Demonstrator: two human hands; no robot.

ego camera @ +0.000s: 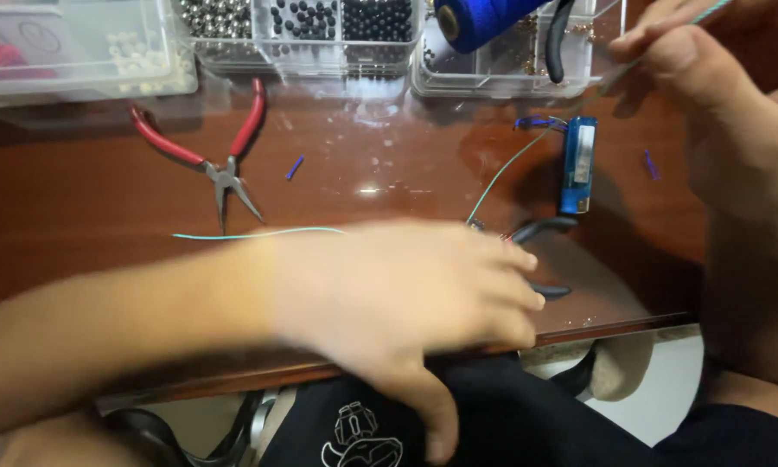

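Note:
My left hand [406, 285] is blurred and stretched across the brown table, fingers laid flat over a black-handled tool [545, 227] whose handles stick out past the fingertips. The thumb hangs below the table edge. My right hand [717, 104] is raised at the upper right, pinching a thin teal cord [510, 169] that slants down to the table near the black tool. A second stretch of teal cord [259, 233] lies on the table beside my left wrist.
Red-handled pliers [225, 151] lie open at the left. A blue lighter [577, 164] sits right of centre. Clear bead boxes [320, 35] line the back, with a blue thread spool [475, 19] and another black tool [557, 43]. Short blue scraps [295, 167] are scattered about.

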